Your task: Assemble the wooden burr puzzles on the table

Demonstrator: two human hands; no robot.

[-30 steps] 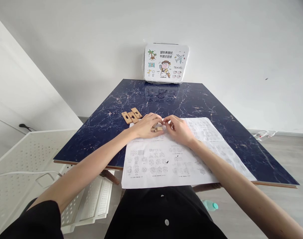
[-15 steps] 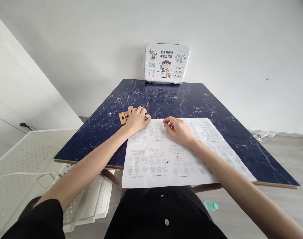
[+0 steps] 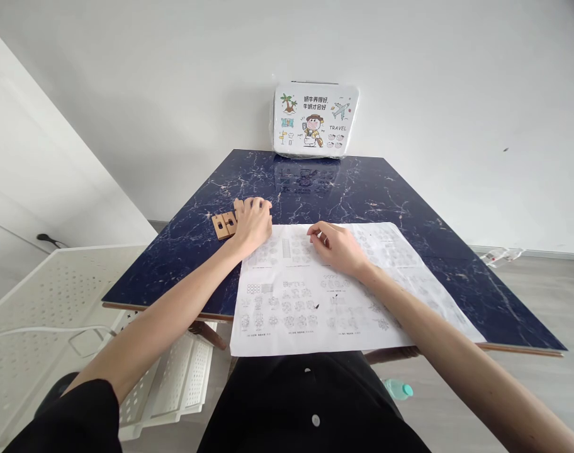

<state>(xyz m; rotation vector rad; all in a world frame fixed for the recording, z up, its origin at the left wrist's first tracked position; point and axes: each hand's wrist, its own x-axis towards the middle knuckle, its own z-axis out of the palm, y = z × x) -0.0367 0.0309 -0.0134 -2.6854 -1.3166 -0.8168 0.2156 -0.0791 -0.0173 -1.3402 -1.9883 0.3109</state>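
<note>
My left hand [image 3: 255, 223] is curled over a group of notched wooden puzzle pieces [image 3: 223, 224] at the far left corner of the paper sheet. Light brown pieces with dark slots poke out on its left, lying side by side on the table; the rest are hidden under the palm and fingers. On the printed sheet [image 3: 277, 333] rests my right hand [image 3: 338, 248], its fingers loosely bent in with nothing visible in them. The sheet carries rows of small line diagrams and hangs slightly over the table's near edge.
The dark blue marble-patterned table [image 3: 357, 189] holds a white cartoon-printed case [image 3: 315, 119] standing against the wall. A white perforated rack [image 3: 55, 283] with a cable is at the left. On the floor lies a bottle with a teal cap [image 3: 399, 389].
My left hand has slid a little to the left with the wooden pieces, which now lie farther from the sheet. My right hand has stayed in place.
</note>
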